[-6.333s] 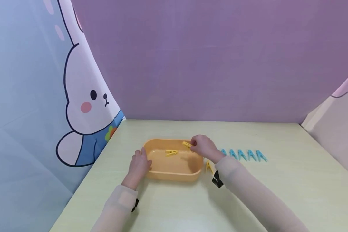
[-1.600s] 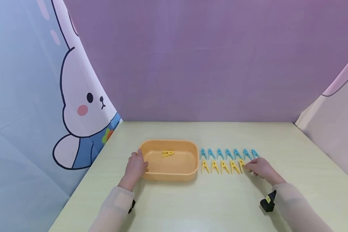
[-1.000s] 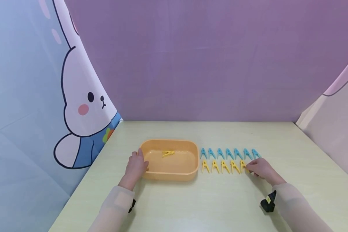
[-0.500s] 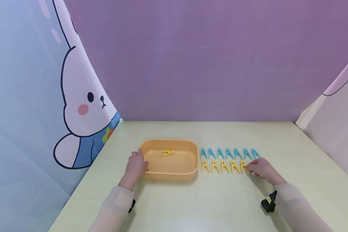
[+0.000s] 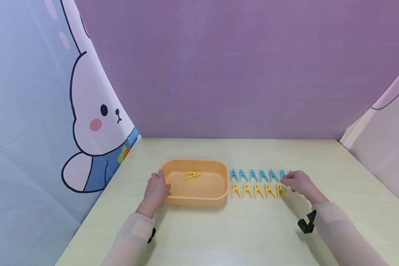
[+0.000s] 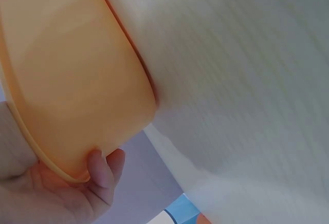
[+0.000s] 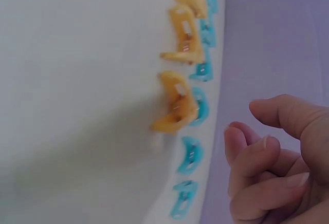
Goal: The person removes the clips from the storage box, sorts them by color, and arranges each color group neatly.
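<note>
Resting against the left end of the orange tray, the left hand has its grip curled round the rim, thumb over the lip as the left wrist view shows. One yellow clip lies inside the tray, toward its far wall. To the right of the tray, on the pale surface, sit two neat rows: blue clips farther away and yellow clips nearer, five yellow ones in all. The right hand hovers just past the right end of both rows, above the surface, its grip released and holding nothing (the fingers hang loosely bent in the right wrist view). The last yellow clip lies free, just beside those fingertips. The risk I see is a brush of the hand or sleeve against the row ends, which would likely knock the light clips askew. The last blue clip is partly hidden behind the hand.
</note>
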Tool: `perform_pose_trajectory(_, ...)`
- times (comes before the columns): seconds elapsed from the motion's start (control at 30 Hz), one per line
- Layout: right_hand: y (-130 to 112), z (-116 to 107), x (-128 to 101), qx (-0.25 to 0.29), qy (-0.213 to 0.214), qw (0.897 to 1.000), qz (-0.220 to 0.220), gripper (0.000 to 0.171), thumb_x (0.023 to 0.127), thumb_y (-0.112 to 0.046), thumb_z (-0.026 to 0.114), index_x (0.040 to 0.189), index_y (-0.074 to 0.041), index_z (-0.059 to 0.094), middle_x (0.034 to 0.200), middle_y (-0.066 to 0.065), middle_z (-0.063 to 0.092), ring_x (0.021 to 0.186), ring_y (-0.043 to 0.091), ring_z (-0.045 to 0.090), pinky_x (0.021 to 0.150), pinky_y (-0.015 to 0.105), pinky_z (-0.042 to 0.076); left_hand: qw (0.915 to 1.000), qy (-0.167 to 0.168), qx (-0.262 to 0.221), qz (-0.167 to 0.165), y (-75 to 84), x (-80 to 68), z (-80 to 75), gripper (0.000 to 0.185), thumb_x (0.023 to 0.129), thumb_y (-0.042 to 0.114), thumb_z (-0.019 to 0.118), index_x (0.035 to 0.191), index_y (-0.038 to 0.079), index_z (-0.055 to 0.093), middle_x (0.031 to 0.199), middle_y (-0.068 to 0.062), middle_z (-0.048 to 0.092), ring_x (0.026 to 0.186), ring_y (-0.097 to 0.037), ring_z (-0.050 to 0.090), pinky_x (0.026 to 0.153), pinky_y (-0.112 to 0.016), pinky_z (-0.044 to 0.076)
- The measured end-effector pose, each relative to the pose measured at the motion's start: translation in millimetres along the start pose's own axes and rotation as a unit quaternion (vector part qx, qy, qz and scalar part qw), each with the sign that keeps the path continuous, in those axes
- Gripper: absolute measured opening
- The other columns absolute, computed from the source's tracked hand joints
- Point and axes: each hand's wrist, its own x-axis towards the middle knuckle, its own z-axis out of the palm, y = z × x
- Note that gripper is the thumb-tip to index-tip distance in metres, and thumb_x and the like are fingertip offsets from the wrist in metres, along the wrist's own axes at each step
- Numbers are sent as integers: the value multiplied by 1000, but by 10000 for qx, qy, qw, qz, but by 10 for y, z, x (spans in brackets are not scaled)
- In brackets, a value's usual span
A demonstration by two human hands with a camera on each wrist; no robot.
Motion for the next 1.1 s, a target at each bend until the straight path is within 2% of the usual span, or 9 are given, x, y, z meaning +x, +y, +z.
perform_pose_trajectory(0.17, -158, -17, 34, -85, 64, 9997, -237, 32, 90, -18, 56, 104, 11, 60, 88, 15, 60, 66, 21, 51, 59, 36, 43, 10000, 0, -2, 25, -6, 13, 11, 66, 89, 16, 60, 137, -15, 25, 120, -34, 39, 101, -43, 48, 76, -49, 46)
perform_pose_trajectory(0.53, -580, 37, 152, -158, 38, 9982, -582, 33, 90, -19, 56, 107, 8, 60, 97, 19, 61, 84, 31, 57, 69, 39, 49, 10000, -74, -40, -28, -16, 20, 9, 67, 90, 16, 59, 137, -14, 24, 122, -34, 38, 103, -43, 46, 77, -49, 45)
perform_pose_trajectory(0.6, -672, 51, 161, -171, 45, 9977, -648, 32, 90, -19, 56, 108, 8, 60, 98, 18, 61, 86, 30, 57, 70, 39, 50, 9999, -74, -54, -43, -11, 16, 5, 67, 90, 16, 59, 138, -14, 24, 122, -34, 38, 103, -43, 46, 76, -49, 45)
perform_pose_trajectory(0.77, -866, 79, 177, -239, 95, 9957, -884, 30, 91, -18, 56, 106, 7, 61, 97, 16, 61, 82, 24, 57, 71, 40, 50, 10000, -50, -18, -23, -10, 16, 8, 67, 89, 16, 59, 137, -15, 25, 121, -34, 38, 102, -44, 47, 76, -49, 46)
perform_pose_trajectory(1.1, -1112, 123, 230, -236, 122, 9935, -1111, 28, 91, -18, 56, 106, 5, 61, 99, 16, 61, 81, 24, 58, 69, 37, 50, 10000, -19, -8, -53, 2, 16, 5, 66, 89, 16, 60, 137, -14, 25, 120, -34, 39, 101, -43, 47, 75, -49, 46)
